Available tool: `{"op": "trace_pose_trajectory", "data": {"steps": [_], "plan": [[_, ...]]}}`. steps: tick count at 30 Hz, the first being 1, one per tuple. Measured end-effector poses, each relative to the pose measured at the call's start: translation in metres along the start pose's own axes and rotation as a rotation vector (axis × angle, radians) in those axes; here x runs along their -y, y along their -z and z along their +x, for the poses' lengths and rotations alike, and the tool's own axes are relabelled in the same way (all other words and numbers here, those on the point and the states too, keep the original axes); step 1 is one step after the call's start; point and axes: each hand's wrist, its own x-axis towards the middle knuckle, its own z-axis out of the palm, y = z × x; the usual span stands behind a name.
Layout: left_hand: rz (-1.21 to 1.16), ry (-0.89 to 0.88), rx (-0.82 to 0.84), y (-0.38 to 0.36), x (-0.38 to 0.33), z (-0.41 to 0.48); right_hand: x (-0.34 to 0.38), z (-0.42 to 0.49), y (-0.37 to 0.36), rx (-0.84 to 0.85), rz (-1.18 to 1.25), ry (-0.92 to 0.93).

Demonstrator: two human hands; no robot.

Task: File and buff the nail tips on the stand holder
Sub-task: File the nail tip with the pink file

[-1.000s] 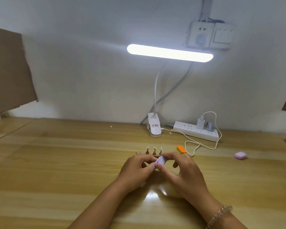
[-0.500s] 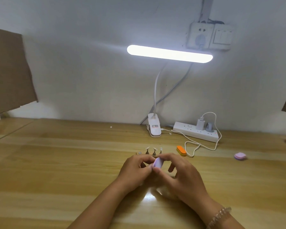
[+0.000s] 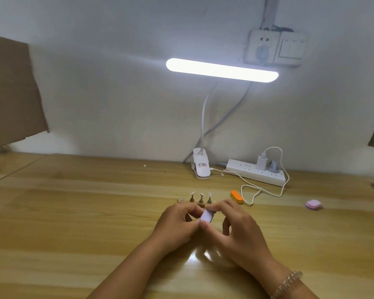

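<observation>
Two hands (image 3: 175, 223) (image 3: 235, 229), one buffer (image 3: 207, 215) — three nail tips (image 3: 201, 194)

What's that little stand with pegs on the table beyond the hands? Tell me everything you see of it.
The stand holder is a low bar, wood by its look, lying flat on the table beyond the left hand and right hand. Three small dark cone pegs stand upright on it in a row, each topped with a pale nail tip. A round silvery disc with no peg sits at its left end. The hands hide its right part; whether they touch it is unclear.
</observation>
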Motion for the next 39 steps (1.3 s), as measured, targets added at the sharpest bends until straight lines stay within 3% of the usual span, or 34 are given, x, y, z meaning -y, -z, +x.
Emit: {"op": "trace_pose_trajectory", "data": {"steps": [3, 8, 11, 15, 26, 29, 33, 39], "plan": [[0.01, 0.014, 0.004, -0.0009, 0.0005, 0.0004, -0.0089, 0.0065, 0.0018, -0.057, -0.016, -0.1], [0.049, 0.006, -0.005, -0.001, -0.0002, 0.0, -0.0008, -0.001, -0.0017, 0.015, -0.022, 0.004], [0.106, -0.012, -0.012, -0.0028, 0.0022, 0.001, -0.0073, 0.0042, 0.0012, -0.052, -0.042, -0.095], [0.176, -0.043, -0.009, -0.002, 0.0017, -0.0003, -0.0038, 0.0001, -0.0018, 0.013, -0.042, -0.024], [0.192, -0.035, -0.033, -0.0035, 0.002, 0.0003, -0.0092, 0.0027, 0.0015, -0.027, -0.035, -0.123], [0.17, -0.039, -0.013, -0.0036, 0.0023, 0.0, -0.0052, -0.0005, 0.0001, 0.023, -0.061, -0.024], [0.185, -0.041, -0.026, -0.0033, 0.0032, 0.0016, -0.0059, 0.0007, 0.0014, -0.013, -0.067, -0.088], [0.18, -0.051, -0.014, -0.0034, 0.0039, 0.0022, -0.0031, -0.0006, 0.0003, 0.025, -0.046, -0.014]]}}
